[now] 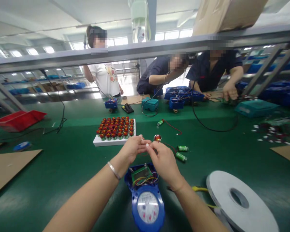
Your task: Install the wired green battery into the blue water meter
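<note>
Above the blue meter [147,203], the left hand [132,149] and right hand [162,161] met, fingertips pinched on something small, perhaps a wire.

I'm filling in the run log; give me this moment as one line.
left hand: pinching small part with right hand | below: open blue meter | ahead: white tray of components

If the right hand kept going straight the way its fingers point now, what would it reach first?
The right hand points up-left into the left hand, whose fingertips it seems to touch already. Past that lies the white foam tray of small red-topped parts, though depth is uncertain.
</note>
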Tool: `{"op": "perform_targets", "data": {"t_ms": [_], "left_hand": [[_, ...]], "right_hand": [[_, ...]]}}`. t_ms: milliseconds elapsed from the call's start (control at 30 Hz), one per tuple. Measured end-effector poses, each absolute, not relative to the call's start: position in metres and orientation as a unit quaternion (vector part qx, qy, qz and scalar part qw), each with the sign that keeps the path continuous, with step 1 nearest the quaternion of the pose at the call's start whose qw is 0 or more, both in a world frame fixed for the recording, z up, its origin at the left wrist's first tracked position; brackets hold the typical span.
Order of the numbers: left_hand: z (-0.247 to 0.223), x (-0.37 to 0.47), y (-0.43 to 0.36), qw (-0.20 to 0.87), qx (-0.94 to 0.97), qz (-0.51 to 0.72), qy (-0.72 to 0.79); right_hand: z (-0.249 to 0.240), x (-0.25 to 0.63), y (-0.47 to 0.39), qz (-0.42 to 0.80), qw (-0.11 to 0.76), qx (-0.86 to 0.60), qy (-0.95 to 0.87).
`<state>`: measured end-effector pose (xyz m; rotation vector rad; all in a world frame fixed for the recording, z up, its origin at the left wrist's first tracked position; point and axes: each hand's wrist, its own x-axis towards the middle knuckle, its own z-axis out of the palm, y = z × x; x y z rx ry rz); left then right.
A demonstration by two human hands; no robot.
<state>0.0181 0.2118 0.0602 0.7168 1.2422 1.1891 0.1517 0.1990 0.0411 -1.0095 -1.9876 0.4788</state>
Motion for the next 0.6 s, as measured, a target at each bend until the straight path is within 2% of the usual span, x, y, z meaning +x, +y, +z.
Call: {"op": "perform_targets", "data": {"t_ms": [367,500,600], "left_hand": [[0.058,-0.027,0.187,0.615,0.367,0.423,0.555],[0.058,-0.038,0.157,0.559,0.415,0.449,0.559],[0.057,-0.042,0.133,0.502,0.461,0.448,0.578]], "right_hand": [[0.086,0.175,0.163,0.272,0.513,-0.301,-0.757],[0.108,0.183,0.127,0.218,0.534,-0.25,-0.778],[0.103,0.204,0.105,0.141,0.519,-0.27,-0.799]]}}
